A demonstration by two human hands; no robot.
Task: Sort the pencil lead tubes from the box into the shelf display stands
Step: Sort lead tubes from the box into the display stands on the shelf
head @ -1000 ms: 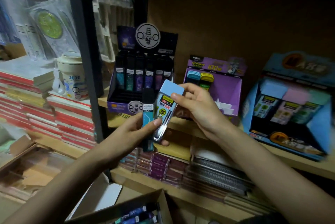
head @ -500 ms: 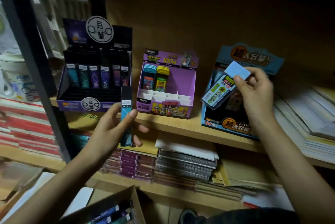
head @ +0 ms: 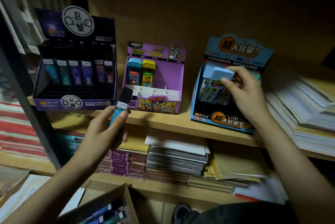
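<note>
Head view, left hand [head: 101, 133] curled round a blue-and-black lead tube [head: 121, 107], upright before the shelf edge [head: 181, 126], between dark stand [head: 54, 104] and purple stand [head: 170, 73] with open divider cells, right hand [head: 243, 95] pinching a blue-capped tube [head: 222, 73] at the blue stand's [head: 237, 49] top row, cardboard box [head: 129, 205] below.

Three printed cardboard display stands: dark purple stand [head: 74, 101], violet stand [head: 174, 77], blue stand [head: 223, 121]. Six slim dark lead tubes [head: 78, 72] line the first.

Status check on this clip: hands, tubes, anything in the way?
Left hand grips slim blue tube, not yet placed. Right hand pinches pale-capped tube at blue stand. No obstruction visible.
</note>
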